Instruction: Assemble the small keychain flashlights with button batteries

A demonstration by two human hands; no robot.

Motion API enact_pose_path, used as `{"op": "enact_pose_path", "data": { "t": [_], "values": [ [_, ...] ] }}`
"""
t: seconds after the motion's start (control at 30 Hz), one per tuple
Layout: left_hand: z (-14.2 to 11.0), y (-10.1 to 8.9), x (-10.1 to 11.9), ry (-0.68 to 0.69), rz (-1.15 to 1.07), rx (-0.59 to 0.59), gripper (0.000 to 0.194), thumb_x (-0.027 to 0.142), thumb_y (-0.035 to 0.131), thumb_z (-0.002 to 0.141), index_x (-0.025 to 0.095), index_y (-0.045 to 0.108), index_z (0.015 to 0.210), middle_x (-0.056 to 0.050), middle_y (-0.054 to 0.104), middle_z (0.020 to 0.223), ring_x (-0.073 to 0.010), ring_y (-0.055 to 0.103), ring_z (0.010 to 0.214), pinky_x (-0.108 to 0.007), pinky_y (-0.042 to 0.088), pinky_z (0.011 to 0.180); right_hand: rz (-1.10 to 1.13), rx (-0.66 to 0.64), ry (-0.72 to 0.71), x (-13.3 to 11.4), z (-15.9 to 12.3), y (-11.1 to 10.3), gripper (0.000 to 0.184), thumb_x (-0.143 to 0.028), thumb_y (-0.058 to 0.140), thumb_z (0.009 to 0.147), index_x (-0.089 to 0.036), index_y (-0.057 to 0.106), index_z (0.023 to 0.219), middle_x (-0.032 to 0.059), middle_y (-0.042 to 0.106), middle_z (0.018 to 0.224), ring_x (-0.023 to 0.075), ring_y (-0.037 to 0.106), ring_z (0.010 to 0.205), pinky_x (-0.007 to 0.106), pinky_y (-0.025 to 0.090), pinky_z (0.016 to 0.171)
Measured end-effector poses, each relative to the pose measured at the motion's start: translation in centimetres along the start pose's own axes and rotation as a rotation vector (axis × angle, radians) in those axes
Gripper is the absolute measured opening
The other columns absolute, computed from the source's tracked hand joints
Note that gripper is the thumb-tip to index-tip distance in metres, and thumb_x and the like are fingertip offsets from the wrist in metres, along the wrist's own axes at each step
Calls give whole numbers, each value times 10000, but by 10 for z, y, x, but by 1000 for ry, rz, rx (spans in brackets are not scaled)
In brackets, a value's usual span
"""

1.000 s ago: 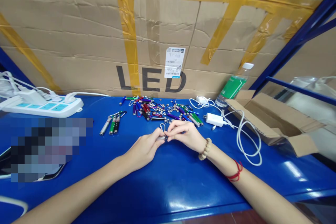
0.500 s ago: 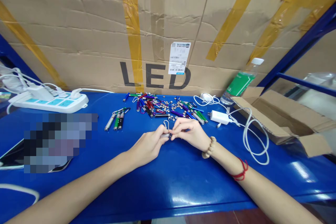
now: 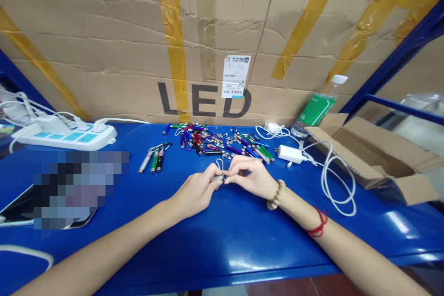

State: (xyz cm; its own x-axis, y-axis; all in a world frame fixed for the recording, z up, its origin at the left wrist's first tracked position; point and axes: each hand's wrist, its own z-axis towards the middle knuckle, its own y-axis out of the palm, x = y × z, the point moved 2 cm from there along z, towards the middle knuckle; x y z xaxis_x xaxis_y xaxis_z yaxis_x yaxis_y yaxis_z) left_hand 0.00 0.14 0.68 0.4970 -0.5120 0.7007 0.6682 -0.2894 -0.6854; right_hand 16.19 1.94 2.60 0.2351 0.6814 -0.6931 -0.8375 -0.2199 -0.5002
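My left hand (image 3: 197, 190) is closed round a small silver keychain flashlight (image 3: 218, 177) with a metal clip loop at its far end. My right hand (image 3: 248, 176) meets it from the right, fingers pinched at the flashlight's open end on something too small to make out. Both hands rest low over the blue table (image 3: 222, 240). Just beyond them lies a pile of coloured mini flashlights and small round parts (image 3: 217, 142). Three finished-looking flashlights (image 3: 154, 158) lie side by side to the left.
A big cardboard sheet marked LED (image 3: 204, 99) stands behind. A white power strip (image 3: 65, 136) is at left, a white charger with cable (image 3: 293, 153) and a green-labelled bottle (image 3: 315, 108) at right, beside an open cardboard box (image 3: 374, 152). A blurred patch (image 3: 78, 187) covers something at left.
The view has shifted a little; my hands stay joined at the silver flashlight, the right fingers having shifted slightly at its end.
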Motion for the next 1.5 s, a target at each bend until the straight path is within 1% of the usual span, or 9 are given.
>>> {"op": "enact_pose_path", "data": {
  "t": [0.2, 0.37, 0.6, 0.7, 0.9, 1.1, 1.33, 1.43, 1.5],
  "values": [
    [0, -1, 4, -7, -5, -20, 62, 217, 349, 875, 220, 410, 885, 1, 607, 784, -149, 596, 694, -229, 404, 607, -25, 15, 53, 0, -1, 1, 329, -395, 646, 720, -156, 539, 521, -3, 511, 570, 86, 432, 509, 217, 358, 453],
    [0, -1, 2, 6, -27, 23, 98, 243, 370, 883, 216, 445, 940, -22, 645, 883, -164, 623, 783, -242, 438, 662, -82, 46, 93, -2, -1, 3, 348, -401, 619, 742, -155, 516, 518, -10, 488, 546, 82, 428, 496, 215, 358, 460],
    [1, 0, 1, 77, -29, 64, 313, 207, 406, 872, 264, 438, 1179, -8, 626, 1087, -172, 597, 986, -253, 451, 815, -113, 83, 128, -2, -2, 4, 292, -326, 620, 751, -153, 511, 542, -18, 472, 558, 72, 411, 480, 206, 347, 455],
    [1, -2, 3, 89, 19, 98, 318, 212, 412, 875, 283, 464, 1180, 10, 607, 1138, -165, 584, 1012, -247, 441, 843, -126, 95, 141, -2, -2, 4, 294, -325, 607, 762, -157, 503, 545, -18, 466, 558, 76, 409, 486, 208, 348, 460],
    [0, -4, 8, 60, 105, 153, 237, 225, 413, 880, 277, 536, 1075, 28, 640, 1069, -154, 614, 934, -228, 448, 796, -183, 71, 147, -3, -2, 4, 301, -333, 558, 799, -159, 505, 559, -10, 474, 563, 83, 420, 493, 213, 358, 478],
    [0, -3, 8, -3, 207, 157, 233, 247, 389, 888, 262, 496, 1095, 14, 660, 990, -162, 636, 843, -240, 455, 725, -220, 56, 130, -5, -2, 5, 274, -313, 543, 810, -154, 527, 587, -10, 494, 556, 82, 428, 485, 208, 361, 478],
    [-1, -4, 6, -40, 243, 168, 255, 248, 359, 897, 253, 452, 1134, 1, 656, 991, -163, 632, 848, -246, 452, 713, -287, 9, 111, -6, -5, 9, 233, -304, 532, 819, -158, 566, 641, 1, 549, 609, 83, 465, 501, 208, 379, 490],
    [-1, -4, 7, -49, 246, 176, 252, 239, 359, 896, 250, 452, 1130, 0, 655, 981, -163, 631, 835, -247, 449, 703, -299, 58, 124, -7, -5, 8, 187, -311, 577, 785, -161, 571, 673, -5, 559, 613, 77, 474, 486, 203, 392, 480],
    [-1, -4, 7, -58, 246, 173, 249, 243, 356, 899, 247, 450, 1130, 4, 663, 934, -158, 633, 805, -243, 447, 693, -299, 112, 139, -7, -5, 6, 150, -310, 603, 764, -161, 590, 753, -5, 575, 635, 73, 474, 470, 204, 406, 475]
  ]
}}
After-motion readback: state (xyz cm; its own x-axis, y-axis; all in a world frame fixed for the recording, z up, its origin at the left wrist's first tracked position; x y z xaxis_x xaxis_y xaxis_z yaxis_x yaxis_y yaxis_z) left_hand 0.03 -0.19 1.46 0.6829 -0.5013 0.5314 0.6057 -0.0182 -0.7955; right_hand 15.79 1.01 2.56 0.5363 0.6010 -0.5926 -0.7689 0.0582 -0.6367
